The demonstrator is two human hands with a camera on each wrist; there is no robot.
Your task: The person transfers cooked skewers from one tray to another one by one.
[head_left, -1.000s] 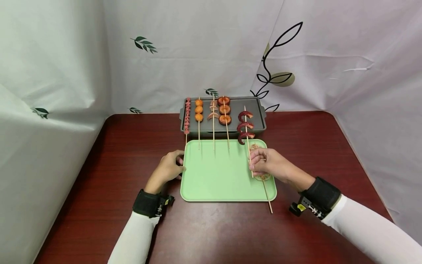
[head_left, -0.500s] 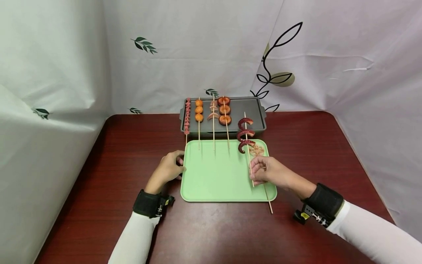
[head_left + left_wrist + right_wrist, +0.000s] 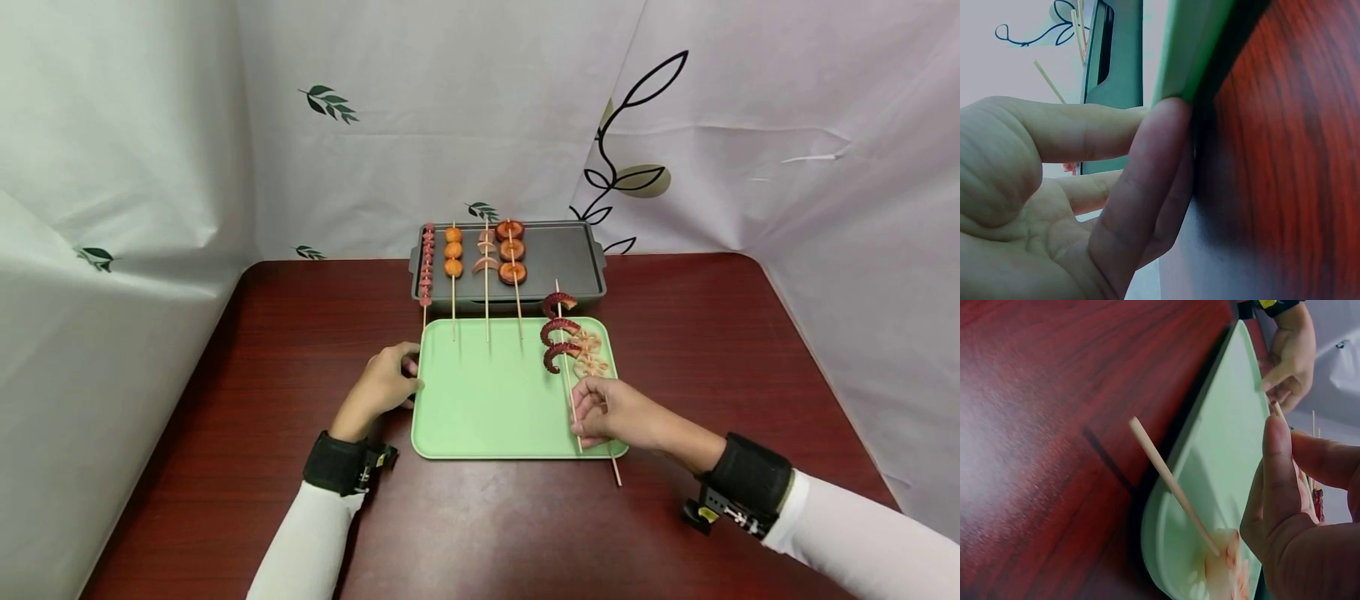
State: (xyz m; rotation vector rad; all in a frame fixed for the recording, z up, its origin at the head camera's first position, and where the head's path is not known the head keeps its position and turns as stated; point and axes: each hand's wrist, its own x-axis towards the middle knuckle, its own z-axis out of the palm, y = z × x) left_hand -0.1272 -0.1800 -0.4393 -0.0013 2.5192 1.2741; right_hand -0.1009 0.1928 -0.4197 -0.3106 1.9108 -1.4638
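My right hand (image 3: 609, 410) pinches the bare lower stick of a skewer (image 3: 561, 327) threaded with dark red, curled octopus tentacle pieces. This skewer is above the right part of a light green tray (image 3: 487, 400). Beneath my right hand on the tray lies another skewer (image 3: 590, 366) with pale, ruffled food pieces; its stick juts past the front rim. In the right wrist view, that pale food (image 3: 1224, 565) shows close below my fingers. My left hand (image 3: 385, 379) grips the tray's left edge, and the left wrist view shows fingertips against the rim (image 3: 1175, 69).
Behind the tray, a dark grey grill pan (image 3: 557, 254) bears several skewers: pink pieces (image 3: 426, 267), orange balls (image 3: 453, 252), pale curved slices (image 3: 486, 250) and brown round slices (image 3: 512, 250). Their sticks extend toward the tray. White cloth (image 3: 465, 125) hangs behind the reddish table (image 3: 315, 308).
My right hand has drawn the octopus skewer back toward me, from over the grill pan to above the tray. More of the pale skewer shows. My left hand has stayed still.
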